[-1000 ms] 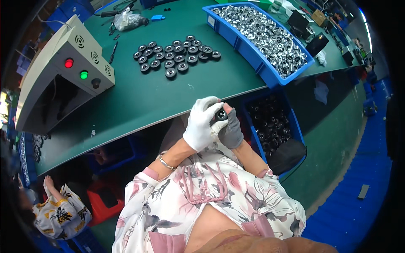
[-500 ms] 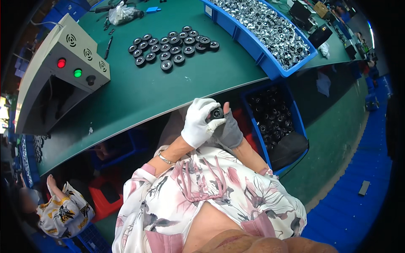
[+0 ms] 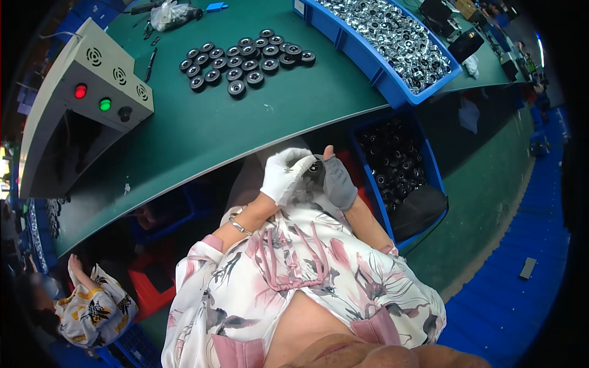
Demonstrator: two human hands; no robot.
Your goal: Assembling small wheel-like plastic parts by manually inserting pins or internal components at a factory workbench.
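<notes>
Black round part [image 3: 314,168] sits pinched between both hands just below the near edge of the green table [image 3: 202,141]: the white-gloved left hand [image 3: 283,175] and grey-gloved right hand [image 3: 338,182] both close on it (apparently fitting or checking it). Setting it down with the finished black rounds [image 3: 245,60] on that table likely follows. Since a second ago, the hands have stayed put there; only the view shifted.

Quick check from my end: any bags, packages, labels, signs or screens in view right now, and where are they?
Clear plastic bag: crumpled, far left of the green bench, dark parts inside.
Dark bag: slumped at the near end of the lower blue bin, right of the hands.
Control box: grey, slanted, at bench left; red and green lamps, a black knob.
No screen, sign or readable label shows.
</notes>
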